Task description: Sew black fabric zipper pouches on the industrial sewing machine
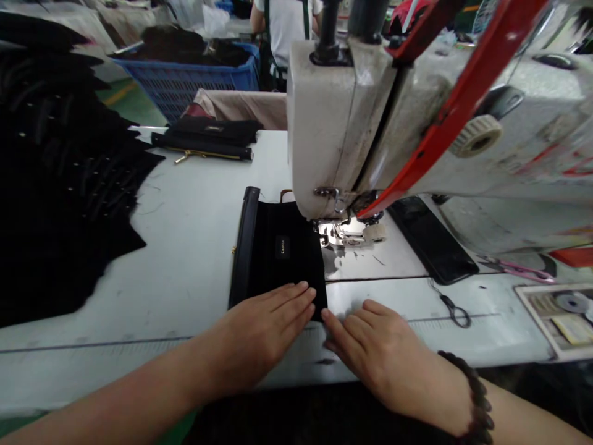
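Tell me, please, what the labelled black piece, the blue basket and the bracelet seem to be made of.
Black piece: probably matt fabric, as its surface shows almost no shine. Blue basket: likely moulded plastic, smooth-looking, judging by its even colour and grid-like walls. Bracelet: dark, dull, rounded beads; wood or stone is possible, but the blur leaves it open.

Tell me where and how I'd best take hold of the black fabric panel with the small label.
I'd pinch the black edge strip of the black fabric panel, coming from the left. It looks thicker and stiffer than the rest, which lies flat, and it faces away from the sewing machine, whose presser foot is at the panel's right edge.
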The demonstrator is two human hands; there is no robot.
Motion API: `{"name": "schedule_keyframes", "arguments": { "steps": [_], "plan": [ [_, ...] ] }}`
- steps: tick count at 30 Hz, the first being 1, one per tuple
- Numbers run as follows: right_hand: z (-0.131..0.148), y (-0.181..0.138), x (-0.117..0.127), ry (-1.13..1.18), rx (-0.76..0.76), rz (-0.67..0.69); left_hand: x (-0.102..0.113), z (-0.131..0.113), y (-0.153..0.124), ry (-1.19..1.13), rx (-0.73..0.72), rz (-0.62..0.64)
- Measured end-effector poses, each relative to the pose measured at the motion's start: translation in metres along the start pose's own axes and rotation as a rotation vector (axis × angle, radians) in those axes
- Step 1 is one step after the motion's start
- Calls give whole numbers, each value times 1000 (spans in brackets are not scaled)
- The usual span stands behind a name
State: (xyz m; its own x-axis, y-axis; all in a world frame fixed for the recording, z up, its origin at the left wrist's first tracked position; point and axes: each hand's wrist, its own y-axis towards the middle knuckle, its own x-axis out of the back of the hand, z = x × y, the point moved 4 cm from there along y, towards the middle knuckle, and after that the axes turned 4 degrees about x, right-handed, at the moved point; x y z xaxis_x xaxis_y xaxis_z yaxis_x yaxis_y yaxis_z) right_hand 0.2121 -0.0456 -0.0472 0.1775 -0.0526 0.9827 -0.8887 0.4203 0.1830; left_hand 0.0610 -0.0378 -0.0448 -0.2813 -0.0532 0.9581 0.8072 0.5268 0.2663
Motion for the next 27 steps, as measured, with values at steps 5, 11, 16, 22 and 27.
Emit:
{"name": "schedule_keyframes", "arguments": {
  "steps": [5, 11, 16, 22, 27],
  "plan": [
    [-8, 5, -3, -51, 4, 43, 3, 11, 9, 27, -28, -1],
    [-21, 13, -6, -115, 0, 62, 0, 24, 14, 72, -59, -22],
    [-31, 21, -7, -164, 21, 98, -9, 37, 13, 98, -66, -27],
    [-44, 31, -11, -197, 20, 155, -9, 49, 20, 145, -66, 31],
    [-54, 36, -16, -216, 11, 161, -7, 59, 26, 157, -89, 22]
  ]
}}
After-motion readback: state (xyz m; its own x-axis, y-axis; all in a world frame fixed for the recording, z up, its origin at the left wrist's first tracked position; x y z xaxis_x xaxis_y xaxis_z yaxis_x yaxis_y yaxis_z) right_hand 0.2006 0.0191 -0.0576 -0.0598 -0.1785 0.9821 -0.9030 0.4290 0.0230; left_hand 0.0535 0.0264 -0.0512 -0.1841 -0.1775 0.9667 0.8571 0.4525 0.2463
